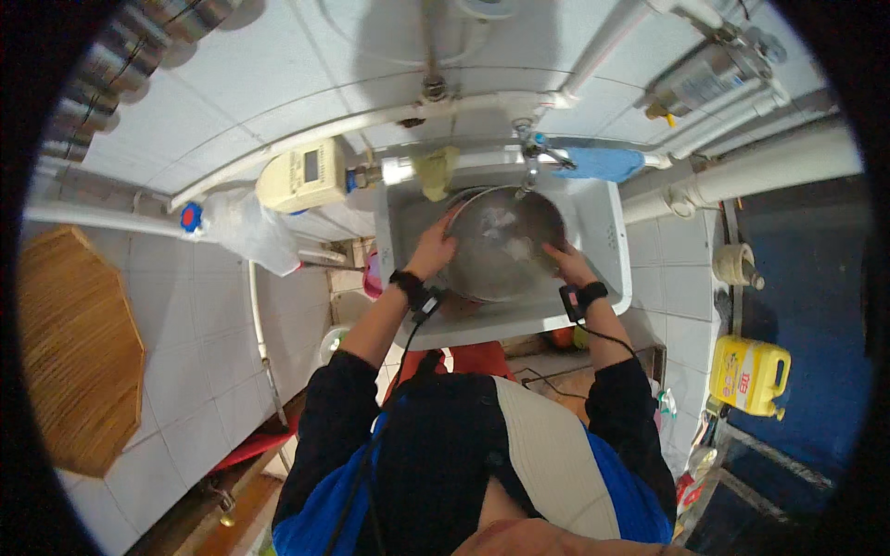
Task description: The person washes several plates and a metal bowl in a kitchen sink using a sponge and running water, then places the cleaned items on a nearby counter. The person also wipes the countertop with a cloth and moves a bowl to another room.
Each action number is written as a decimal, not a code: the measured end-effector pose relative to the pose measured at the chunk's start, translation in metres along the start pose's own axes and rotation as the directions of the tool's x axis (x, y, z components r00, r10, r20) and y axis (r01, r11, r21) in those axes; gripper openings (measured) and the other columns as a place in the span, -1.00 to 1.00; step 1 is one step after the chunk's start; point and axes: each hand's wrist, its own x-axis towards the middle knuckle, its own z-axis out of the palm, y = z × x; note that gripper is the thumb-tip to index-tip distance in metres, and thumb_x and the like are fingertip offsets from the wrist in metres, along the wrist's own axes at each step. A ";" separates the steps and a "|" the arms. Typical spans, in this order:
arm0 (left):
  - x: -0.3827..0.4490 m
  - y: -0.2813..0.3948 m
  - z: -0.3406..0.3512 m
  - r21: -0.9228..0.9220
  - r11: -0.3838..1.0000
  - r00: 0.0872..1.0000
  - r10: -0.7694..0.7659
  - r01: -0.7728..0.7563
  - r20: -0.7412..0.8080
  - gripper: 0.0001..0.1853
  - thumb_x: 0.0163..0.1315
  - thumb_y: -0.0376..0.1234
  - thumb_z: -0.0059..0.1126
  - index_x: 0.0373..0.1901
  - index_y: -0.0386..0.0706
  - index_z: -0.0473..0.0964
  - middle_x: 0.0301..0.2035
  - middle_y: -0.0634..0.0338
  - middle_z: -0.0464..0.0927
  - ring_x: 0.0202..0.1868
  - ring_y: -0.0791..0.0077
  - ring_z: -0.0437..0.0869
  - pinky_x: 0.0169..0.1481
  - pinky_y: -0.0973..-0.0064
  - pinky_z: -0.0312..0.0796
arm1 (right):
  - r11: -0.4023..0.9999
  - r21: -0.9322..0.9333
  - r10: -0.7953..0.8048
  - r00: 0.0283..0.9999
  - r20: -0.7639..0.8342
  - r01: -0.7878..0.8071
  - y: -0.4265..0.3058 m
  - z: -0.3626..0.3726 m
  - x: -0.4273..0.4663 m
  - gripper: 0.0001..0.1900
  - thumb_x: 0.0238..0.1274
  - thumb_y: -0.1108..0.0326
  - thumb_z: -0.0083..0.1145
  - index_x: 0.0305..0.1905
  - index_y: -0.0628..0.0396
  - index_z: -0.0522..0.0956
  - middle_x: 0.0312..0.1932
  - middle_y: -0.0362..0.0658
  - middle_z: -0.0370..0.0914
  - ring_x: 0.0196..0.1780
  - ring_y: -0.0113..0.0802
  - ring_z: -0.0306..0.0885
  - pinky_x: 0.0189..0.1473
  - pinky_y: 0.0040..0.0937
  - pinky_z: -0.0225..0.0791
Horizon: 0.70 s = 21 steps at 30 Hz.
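Note:
A wide round metal basin (497, 274) sits tilted inside a pale rectangular sink (621, 278). My left hand (432, 249) grips its left rim, fingers over the edge. On the right, my right hand (569, 263) holds the opposite side, with fingertips inside the rim. Bright glare lies across the basin's inside, and I cannot tell how much water it holds. The metal tap (531, 167) comes down over the basin's far rim. Something reddish shows beneath the basin, mostly hidden.
A yellow-green cloth (437, 172) and a blue cloth (601, 162) hang behind the sink. A cream meter (302, 177) and a plastic bag (250, 229) are at left. White pipes (480, 105) cross the tiled wall. A yellow jug (747, 375) stands at right. Cables trail from both wrists.

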 end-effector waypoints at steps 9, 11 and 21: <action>-0.027 -0.013 0.048 -0.494 0.827 0.963 -0.238 0.268 0.124 -0.13 0.17 0.19 -0.16 0.32 -0.21 -0.11 0.24 0.02 0.08 0.25 0.30 0.14 0.20 0.25 0.15 | 0.914 0.391 0.150 0.985 -0.087 -0.105 0.042 0.018 -0.035 -0.63 0.11 0.30 0.00 0.01 0.23 0.37 -0.15 -0.04 0.44 -0.25 -0.27 0.43 -0.35 -0.24 0.36; -0.043 -0.030 0.051 -0.656 0.687 0.938 -0.334 0.312 0.097 -0.19 0.21 0.16 -0.22 0.31 -0.19 -0.08 0.25 0.04 0.08 0.26 0.28 0.11 0.26 0.21 0.01 | 0.868 0.482 0.168 0.984 -0.059 -0.119 0.050 0.045 -0.029 -0.64 0.12 0.34 -0.02 0.03 0.24 0.34 -0.10 -0.01 0.41 -0.18 -0.22 0.41 -0.26 -0.20 0.36; -0.060 -0.089 0.022 -0.877 0.422 0.941 -0.324 0.231 0.092 -0.47 0.27 -0.09 -0.18 0.18 -0.18 0.17 0.09 0.08 0.31 0.13 0.30 0.32 0.18 0.31 0.18 | 0.684 0.727 0.090 0.996 -0.004 -0.059 0.043 0.055 -0.037 -0.65 0.16 0.48 -0.11 0.07 0.26 0.28 0.06 0.05 0.33 0.02 -0.07 0.39 -0.03 -0.09 0.41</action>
